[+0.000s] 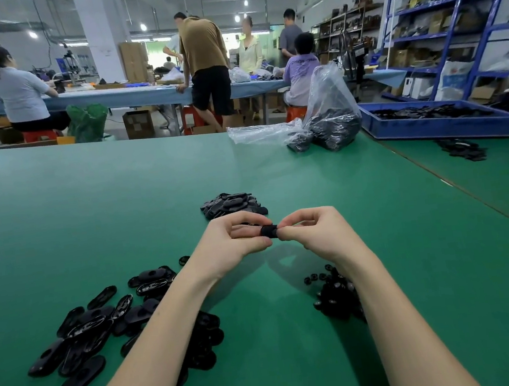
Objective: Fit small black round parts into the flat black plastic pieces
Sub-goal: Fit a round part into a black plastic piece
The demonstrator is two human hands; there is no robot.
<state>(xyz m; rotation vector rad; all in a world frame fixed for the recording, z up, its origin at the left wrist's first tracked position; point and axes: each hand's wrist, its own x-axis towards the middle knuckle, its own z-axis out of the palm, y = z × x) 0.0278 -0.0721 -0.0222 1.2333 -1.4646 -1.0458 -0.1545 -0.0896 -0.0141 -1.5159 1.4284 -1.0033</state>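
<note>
Above the green table (89,213), my left hand (236,240) and my right hand (312,233) meet fingertip to fingertip and pinch one flat black plastic piece (269,231) between them. Only its middle shows; whether a round part sits in it is hidden. A spread of flat black oval pieces (103,327) lies at the near left, partly under my left forearm. Small black round parts (336,298) are heaped at the near right beside my right forearm. Another pile of black pieces (232,205) sits just beyond my hands.
Clear plastic bags (330,119) with black parts stand at the table's far right, next to a blue tray (440,125) of black pieces. More loose black pieces (462,149) lie on the right. Several people work at a long table behind; blue shelving stands at the right.
</note>
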